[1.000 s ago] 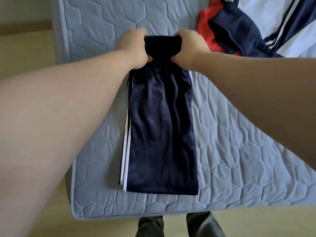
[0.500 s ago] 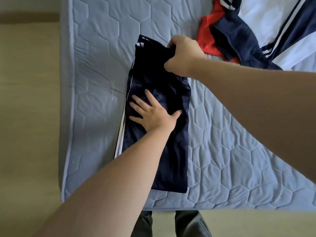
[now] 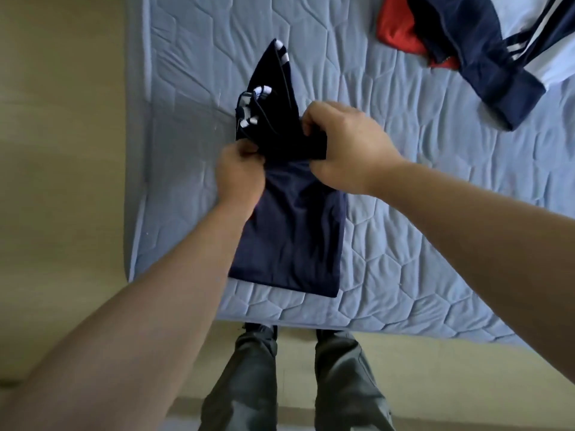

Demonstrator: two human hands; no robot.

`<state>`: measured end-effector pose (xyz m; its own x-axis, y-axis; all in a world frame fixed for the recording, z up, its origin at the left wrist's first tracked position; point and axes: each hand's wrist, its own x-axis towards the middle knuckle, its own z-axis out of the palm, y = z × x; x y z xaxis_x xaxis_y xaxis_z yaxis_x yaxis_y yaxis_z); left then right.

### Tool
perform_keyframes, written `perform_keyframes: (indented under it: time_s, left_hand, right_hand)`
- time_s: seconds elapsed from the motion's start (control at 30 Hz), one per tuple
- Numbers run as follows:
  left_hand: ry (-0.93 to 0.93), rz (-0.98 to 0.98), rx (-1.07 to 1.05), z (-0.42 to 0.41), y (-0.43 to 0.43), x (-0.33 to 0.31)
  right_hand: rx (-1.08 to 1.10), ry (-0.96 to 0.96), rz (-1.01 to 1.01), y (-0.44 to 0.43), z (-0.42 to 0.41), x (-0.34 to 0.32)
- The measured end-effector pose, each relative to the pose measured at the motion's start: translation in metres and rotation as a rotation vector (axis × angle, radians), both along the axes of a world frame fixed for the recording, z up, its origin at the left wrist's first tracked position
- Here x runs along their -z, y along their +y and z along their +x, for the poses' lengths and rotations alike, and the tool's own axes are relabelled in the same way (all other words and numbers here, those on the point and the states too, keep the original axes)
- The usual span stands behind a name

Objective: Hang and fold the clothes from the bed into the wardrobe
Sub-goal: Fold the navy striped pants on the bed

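The navy track trousers (image 3: 289, 231) lie on the blue quilted mattress (image 3: 435, 213) of the bed, close to the near left corner, just in front of the person's legs (image 3: 298, 377). The lower half is flat and already narrowed lengthwise, which I judge is why it looks like one long strip: the legs seem laid one over the other. The far half is lifted and bunched, with the white side stripes (image 3: 281, 52) showing at the top and a thin dark drawstring crossing the cloth.

The left hand (image 3: 241, 172) is closed, pinching the left edge of the trousers at the middle between thumb and fingers. The right hand (image 3: 345, 146) is also closed, gripping the right edge at the same level, with a bunch of cloth inside the fist. Both hands hold at the same line probably because this is where the crosswise fold should come, so the far part can be brought over the near part evenly. The bunched top is not aligned, so it could make a crooked fold if it is not smoothed first.

At the far right, well apart, a navy jacket with white stripes (image 3: 485, 48) lies over a red garment (image 3: 399, 34); these wait for their turn. The wardrobe is not in view, so the task seems far from finished
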<state>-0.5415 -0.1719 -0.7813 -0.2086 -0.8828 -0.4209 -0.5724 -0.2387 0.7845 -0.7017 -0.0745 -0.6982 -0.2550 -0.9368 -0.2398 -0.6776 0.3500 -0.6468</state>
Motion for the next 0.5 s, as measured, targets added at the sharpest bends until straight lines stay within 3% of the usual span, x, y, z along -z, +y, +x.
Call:
perform_keyframes:
  time_s: [0.07,0.1,0.17,0.3,0.5]
  left_hand:
    - [0.338,0.564,-0.304,0.026,-0.006,-0.023]
    - [0.419,0.758,-0.324,0.039,-0.009,-0.028]
    - [0.4,0.956,-0.209,0.057,-0.014,-0.038]
    - [0.177,1.061,0.055,0.068,-0.014,-0.05]
    - [-0.302,0.943,0.211,0.075,0.011,-0.04]
  right_hand:
    - [-0.118,0.085,-0.057,0.018,0.022,0.002]
    - [-0.187,0.137,-0.081,0.028,0.033,0.004]
    - [-0.317,0.239,-0.112,0.048,0.054,0.011]
    - [-0.489,0.323,-0.082,0.077,0.086,0.032]
    - [-0.501,0.36,-0.008,0.103,0.123,0.056]
